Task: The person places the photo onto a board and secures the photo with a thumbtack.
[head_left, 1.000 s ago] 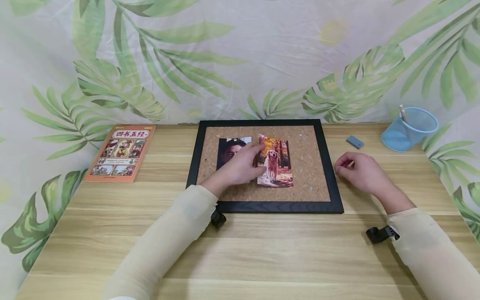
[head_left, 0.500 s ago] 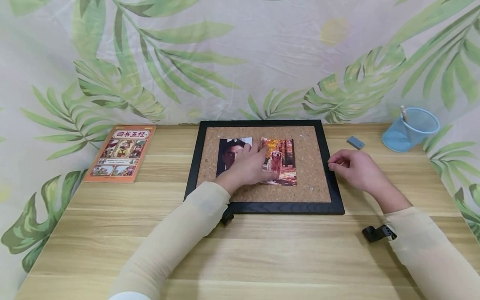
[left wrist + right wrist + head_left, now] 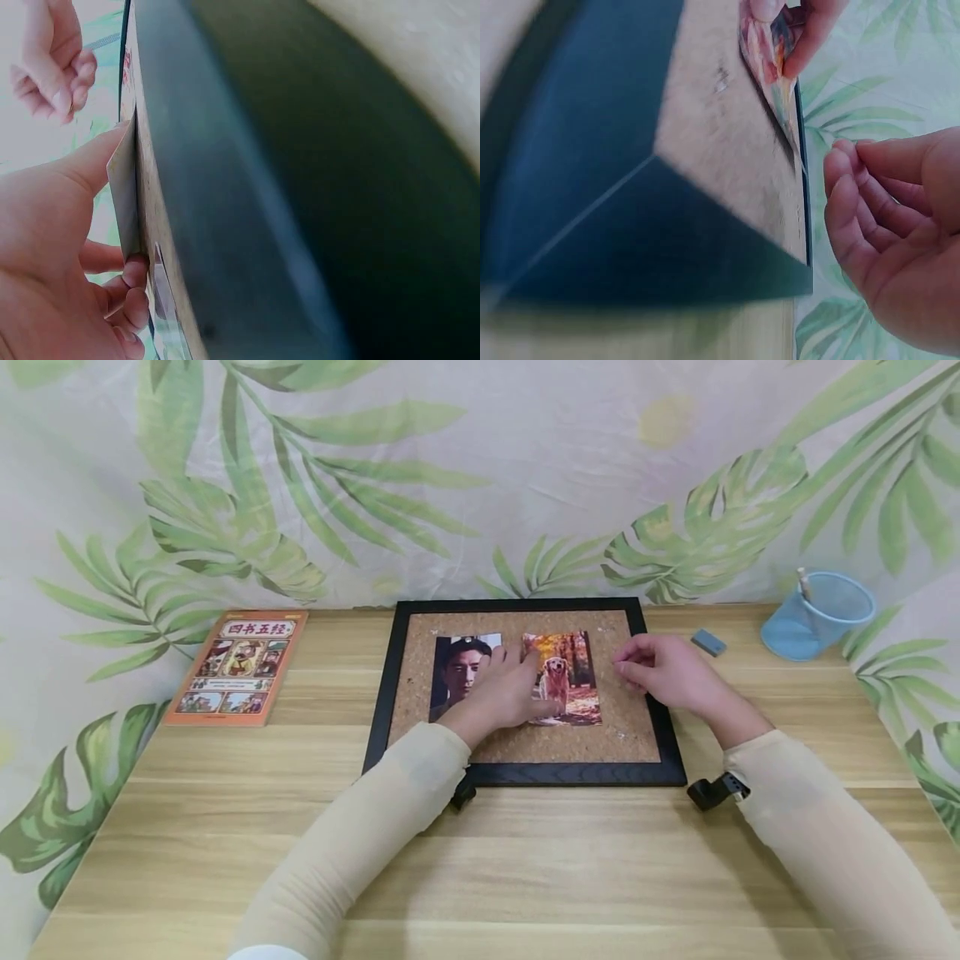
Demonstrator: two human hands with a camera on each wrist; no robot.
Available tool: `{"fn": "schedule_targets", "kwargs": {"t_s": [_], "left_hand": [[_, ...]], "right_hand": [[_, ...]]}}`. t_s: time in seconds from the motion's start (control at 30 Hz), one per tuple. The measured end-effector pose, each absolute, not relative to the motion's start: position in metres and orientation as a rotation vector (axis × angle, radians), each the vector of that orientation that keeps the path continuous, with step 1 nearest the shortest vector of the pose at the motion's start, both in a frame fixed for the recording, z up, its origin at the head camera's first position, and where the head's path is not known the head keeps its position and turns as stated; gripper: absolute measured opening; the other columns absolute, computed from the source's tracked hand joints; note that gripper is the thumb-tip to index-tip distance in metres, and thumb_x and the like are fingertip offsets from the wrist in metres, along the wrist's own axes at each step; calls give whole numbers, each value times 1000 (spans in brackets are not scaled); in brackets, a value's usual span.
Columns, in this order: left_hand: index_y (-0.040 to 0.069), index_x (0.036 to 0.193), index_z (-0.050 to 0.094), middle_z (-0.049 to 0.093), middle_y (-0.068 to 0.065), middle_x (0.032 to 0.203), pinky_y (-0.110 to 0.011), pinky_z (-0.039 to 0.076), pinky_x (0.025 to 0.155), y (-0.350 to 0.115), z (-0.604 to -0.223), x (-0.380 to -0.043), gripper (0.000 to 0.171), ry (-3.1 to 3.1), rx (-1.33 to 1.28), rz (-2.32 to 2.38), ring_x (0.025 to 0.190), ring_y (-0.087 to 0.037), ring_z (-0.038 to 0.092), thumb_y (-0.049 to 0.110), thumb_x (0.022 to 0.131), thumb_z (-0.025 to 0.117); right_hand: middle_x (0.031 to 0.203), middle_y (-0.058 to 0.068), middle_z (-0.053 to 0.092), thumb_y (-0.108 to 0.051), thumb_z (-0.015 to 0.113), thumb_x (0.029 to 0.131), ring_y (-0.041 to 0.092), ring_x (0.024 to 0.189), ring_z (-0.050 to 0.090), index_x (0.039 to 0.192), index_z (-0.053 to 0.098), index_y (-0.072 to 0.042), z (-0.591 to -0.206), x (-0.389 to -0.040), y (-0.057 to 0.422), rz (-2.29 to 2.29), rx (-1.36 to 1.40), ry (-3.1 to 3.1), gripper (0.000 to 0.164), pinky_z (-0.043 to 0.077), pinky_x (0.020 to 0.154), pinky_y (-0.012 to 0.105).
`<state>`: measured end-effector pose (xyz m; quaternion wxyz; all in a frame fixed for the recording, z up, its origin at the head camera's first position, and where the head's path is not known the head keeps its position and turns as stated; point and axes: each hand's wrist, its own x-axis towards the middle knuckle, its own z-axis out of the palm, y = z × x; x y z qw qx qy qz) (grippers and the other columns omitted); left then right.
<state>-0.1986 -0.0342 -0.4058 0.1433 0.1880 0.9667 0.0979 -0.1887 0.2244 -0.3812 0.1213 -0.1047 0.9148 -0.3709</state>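
A black-framed corkboard (image 3: 517,745) lies at the back of the table. On its right half is a photo of a golden dog (image 3: 577,664); my left hand (image 3: 506,689) grips it between thumb and fingers. In the left wrist view the photo (image 3: 124,199) bows and leans up off the cork. Left of it, partly behind that hand, a portrait photo (image 3: 453,668) lies on the board. My right hand (image 3: 667,672) is over the board's right frame edge, thumb and index fingertips pinched together. Something tiny and pin-like seems to be between them, barely visible.
An orange book (image 3: 238,668) lies at the table's left. Behind the right hand are a blue eraser-like block (image 3: 708,642) and a blue mesh pen cup (image 3: 813,618) holding a stick. A leaf-patterned cloth (image 3: 480,485) hangs behind the table.
The left hand has slid the dog photo slightly right and straightened it. My right hand has moved left and up, from beside the frame to over the board's right edge.
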Motion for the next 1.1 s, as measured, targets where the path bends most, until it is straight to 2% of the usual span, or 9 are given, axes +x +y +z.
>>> {"fn": "schedule_targets", "kwargs": {"t_s": [0.17, 0.47, 0.6, 0.8, 1.1], "left_hand": [[10, 169, 35, 17, -21, 180, -54, 34, 124, -35, -404, -198, 102, 2782, 540, 279, 156, -42, 34, 68, 95, 72], [9, 169, 36, 18, -22, 180, -54, 32, 127, -35, -404, -200, 102, 2785, 537, 284, 158, -43, 30, 68, 94, 73], [9, 169, 35, 19, -22, 180, -53, 32, 126, -34, -404, -200, 103, 2775, 532, 278, 158, -43, 30, 68, 94, 73], [10, 169, 36, 23, -22, 178, -53, 36, 124, -35, -402, -198, 101, 2789, 553, 252, 154, -41, 37, 69, 95, 71], [9, 170, 32, 22, -23, 178, -58, 32, 129, -37, -405, -198, 101, 2763, 542, 331, 158, -43, 34, 66, 96, 72]], "right_hand": [[109, 21, 76, -12, 61, 110, 23, 89, 74, 119, 71, 3, -381, -205, 207, -1207, -219, 2558, 20, 61, 72, 30], [106, 26, 76, -4, 59, 110, 13, 77, 72, 122, 67, 12, -391, -233, 178, -1436, -192, 2413, 21, 63, 72, 28], [105, 25, 75, -3, 58, 110, 14, 74, 71, 122, 68, 11, -397, -241, 167, -1413, -174, 2426, 21, 62, 69, 27], [102, 23, 74, -2, 54, 111, 13, 72, 69, 121, 67, 12, -404, -251, 159, -1404, -149, 2426, 22, 60, 66, 24], [94, 15, 72, -6, 56, 111, 11, 66, 65, 123, 68, 9, -409, -262, 151, -1307, -108, 2449, 22, 55, 60, 22]]}}
